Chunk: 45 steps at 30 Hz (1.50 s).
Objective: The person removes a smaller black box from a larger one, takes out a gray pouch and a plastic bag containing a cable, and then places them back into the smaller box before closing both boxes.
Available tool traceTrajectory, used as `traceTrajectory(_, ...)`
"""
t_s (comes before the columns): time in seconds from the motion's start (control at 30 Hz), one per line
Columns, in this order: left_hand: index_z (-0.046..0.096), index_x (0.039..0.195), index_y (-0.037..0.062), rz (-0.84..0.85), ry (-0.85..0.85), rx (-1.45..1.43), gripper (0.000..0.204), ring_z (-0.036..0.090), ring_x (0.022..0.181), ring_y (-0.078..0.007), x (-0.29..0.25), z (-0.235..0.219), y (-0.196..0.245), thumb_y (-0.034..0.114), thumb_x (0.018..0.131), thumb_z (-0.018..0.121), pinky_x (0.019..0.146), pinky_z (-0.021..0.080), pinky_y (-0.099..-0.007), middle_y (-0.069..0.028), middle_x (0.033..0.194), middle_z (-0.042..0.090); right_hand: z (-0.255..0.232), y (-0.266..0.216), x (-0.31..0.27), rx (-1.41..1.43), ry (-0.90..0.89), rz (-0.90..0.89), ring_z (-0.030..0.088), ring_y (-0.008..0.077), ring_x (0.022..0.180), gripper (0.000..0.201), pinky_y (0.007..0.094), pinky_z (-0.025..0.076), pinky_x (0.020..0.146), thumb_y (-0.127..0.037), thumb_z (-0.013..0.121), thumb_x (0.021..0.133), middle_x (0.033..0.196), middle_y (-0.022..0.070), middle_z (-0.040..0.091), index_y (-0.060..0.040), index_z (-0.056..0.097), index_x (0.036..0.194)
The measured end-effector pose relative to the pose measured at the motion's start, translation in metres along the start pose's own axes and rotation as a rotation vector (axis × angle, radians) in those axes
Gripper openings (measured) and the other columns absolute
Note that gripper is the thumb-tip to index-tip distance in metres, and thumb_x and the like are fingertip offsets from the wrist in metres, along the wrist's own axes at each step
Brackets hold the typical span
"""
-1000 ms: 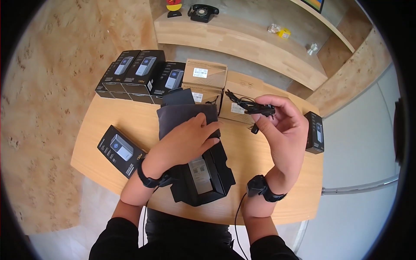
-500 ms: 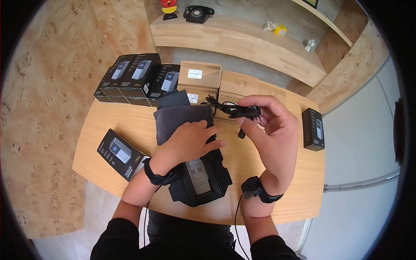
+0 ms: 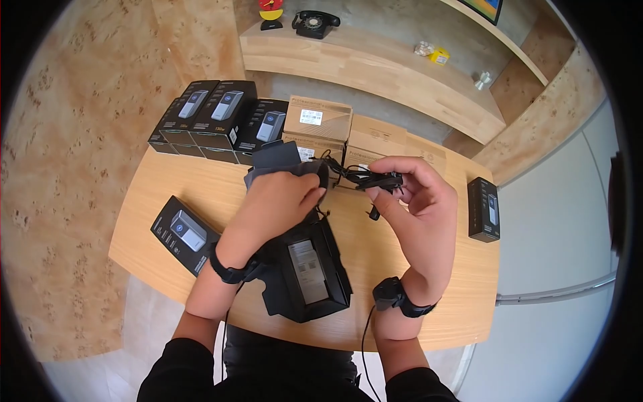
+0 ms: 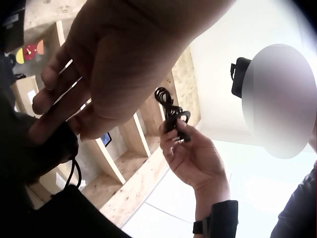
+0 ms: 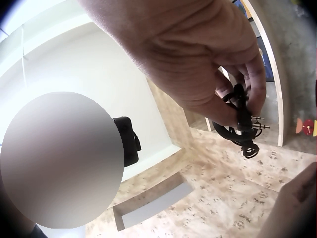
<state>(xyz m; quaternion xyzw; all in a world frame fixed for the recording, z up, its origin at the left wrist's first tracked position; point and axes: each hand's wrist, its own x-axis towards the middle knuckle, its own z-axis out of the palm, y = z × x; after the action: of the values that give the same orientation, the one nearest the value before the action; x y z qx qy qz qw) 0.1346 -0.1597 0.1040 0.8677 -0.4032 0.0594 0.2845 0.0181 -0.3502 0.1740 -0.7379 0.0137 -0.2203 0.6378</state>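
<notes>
The left hand (image 3: 271,206), fingers bent, pinches the rim of a soft dark-grey cloth pouch (image 3: 323,175), apparently to steady its mouth above an open black cardboard box (image 3: 335,258). The right hand (image 3: 425,224), its thumb and fingers partly closed, pinches a bundled black cable (image 3: 382,179) beside the pouch, seemingly to keep the loops together. Black printed cartons (image 3: 224,107) read "130w"; brown cardboard cartons (image 3: 335,126) show "Professional", their white labels too small to read.
</notes>
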Motion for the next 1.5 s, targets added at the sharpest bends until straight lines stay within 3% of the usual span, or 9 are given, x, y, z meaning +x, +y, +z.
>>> traceTrajectory(0.23,0.066,0.086,0.0075,-0.07,0.214,0.073,0.013,0.065,0.066,-0.0306,-0.017,-0.05,0.014,0.014,0.087,0.077,0.062,0.05,-0.0423,-0.0085,0.066,0.063,0.003,0.006,0.002,-0.259,-0.058,0.01,0.06,0.0096,0.077,0.026,0.0257,0.051,0.073,0.007,0.078,0.082,0.093,0.0031,0.068,-0.0022,0.074,0.106)
traceTrajectory(0.43,0.066,0.086,0.0102,0.043,0.28,0.176,0.018,0.062,0.065,-0.0293,-0.03,-0.066,0.032,0.01,0.076,0.081,0.066,0.049,-0.0401,-0.0054,0.066,0.063,0.008,0.0,0.002,-0.442,-0.207,-0.179,0.064,0.023,0.076,0.031,0.0328,0.053,0.072,0.008,0.076,0.077,0.093,0.0097,0.068,-0.0039,0.074,0.105)
traceTrajectory(0.53,0.066,0.087,0.0104,0.046,0.232,0.165,0.019,0.061,0.065,-0.0284,-0.035,-0.071,0.039,0.009,0.074,0.08,0.067,0.047,-0.039,-0.0049,0.067,0.063,0.011,-0.008,-0.002,-0.441,-0.255,-0.153,0.064,0.0156,0.081,0.036,0.028,0.052,0.075,0.014,0.071,0.072,0.095,0.0062,0.069,-0.002,0.075,0.104)
traceTrajectory(0.63,0.066,0.087,0.0103,0.063,0.212,0.148,0.019,0.061,0.067,-0.0276,-0.038,-0.073,0.042,0.006,0.072,0.077,0.07,0.046,-0.0385,-0.0048,0.069,0.063,0.012,-0.008,-0.003,-0.456,-0.277,-0.159,0.064,0.0167,0.081,0.034,0.0282,0.052,0.075,0.014,0.071,0.072,0.095,0.0069,0.07,-0.0015,0.074,0.103)
traceTrajectory(0.73,0.062,0.092,0.009,0.119,0.165,0.168,0.02,0.061,0.075,-0.0258,-0.041,-0.075,0.044,0.004,0.075,0.072,0.073,0.046,-0.0377,-0.0036,0.076,0.063,0.01,-0.005,-0.001,-0.469,-0.303,-0.152,0.066,0.0263,0.077,0.032,0.0348,0.054,0.072,0.008,0.074,0.076,0.097,0.0105,0.07,-0.0039,0.073,0.105)
traceTrajectory(1.23,0.059,0.09,0.0116,0.278,0.133,0.051,0.021,0.06,0.075,-0.0216,-0.043,-0.071,0.051,0.01,0.077,0.075,0.069,0.043,-0.0349,-0.0006,0.077,0.06,0.025,0.0,-0.003,-0.414,-0.347,-0.083,0.069,0.0299,0.082,0.038,0.0352,0.056,0.073,0.009,0.07,0.077,0.099,0.0147,0.071,-0.0031,0.066,0.113)
traceTrajectory(1.33,0.064,0.086,0.0112,0.249,0.153,0.038,0.023,0.061,0.07,-0.0241,-0.043,-0.073,0.054,0.006,0.069,0.078,0.067,0.045,-0.036,-0.0018,0.078,0.065,0.03,0.002,-0.005,-0.393,-0.342,-0.087,0.07,0.0305,0.086,0.041,0.0356,0.056,0.074,0.01,0.072,0.076,0.098,0.0155,0.071,-0.0023,0.063,0.114)
traceTrajectory(1.5,0.061,0.089,0.0114,0.237,0.147,0.041,0.022,0.061,0.073,-0.0229,-0.044,-0.074,0.052,0.008,0.074,0.077,0.068,0.044,-0.0356,-0.0007,0.078,0.063,0.034,-0.002,-0.006,-0.401,-0.374,-0.084,0.072,0.0267,0.089,0.046,0.0351,0.058,0.075,0.009,0.079,0.073,0.101,0.0131,0.069,-0.002,0.062,0.114)
